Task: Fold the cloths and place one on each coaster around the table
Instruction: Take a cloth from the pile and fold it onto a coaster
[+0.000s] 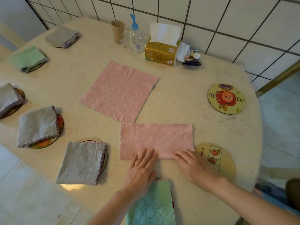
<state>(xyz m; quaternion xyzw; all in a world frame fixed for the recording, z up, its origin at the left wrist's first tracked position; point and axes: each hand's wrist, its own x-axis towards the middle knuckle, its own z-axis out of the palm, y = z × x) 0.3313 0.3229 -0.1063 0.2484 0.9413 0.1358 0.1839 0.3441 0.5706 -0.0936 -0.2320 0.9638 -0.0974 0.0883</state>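
both my hands (142, 166) (193, 164) lie spread flat, pressing the half-folded pink cloth (156, 140); lifting off unevenly might let the fold spring open.

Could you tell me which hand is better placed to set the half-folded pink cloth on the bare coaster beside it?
Probably the right hand: it rests on the half-folded pink cloth at the end touching the bare coaster.

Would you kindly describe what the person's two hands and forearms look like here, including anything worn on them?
Both are bare. The left hand and right hand show no gloves, rings, watch or bracelet, and the fingers are unadorned. No sleeve covers either forearm as far as the picture's lower edge. No markings are visible.
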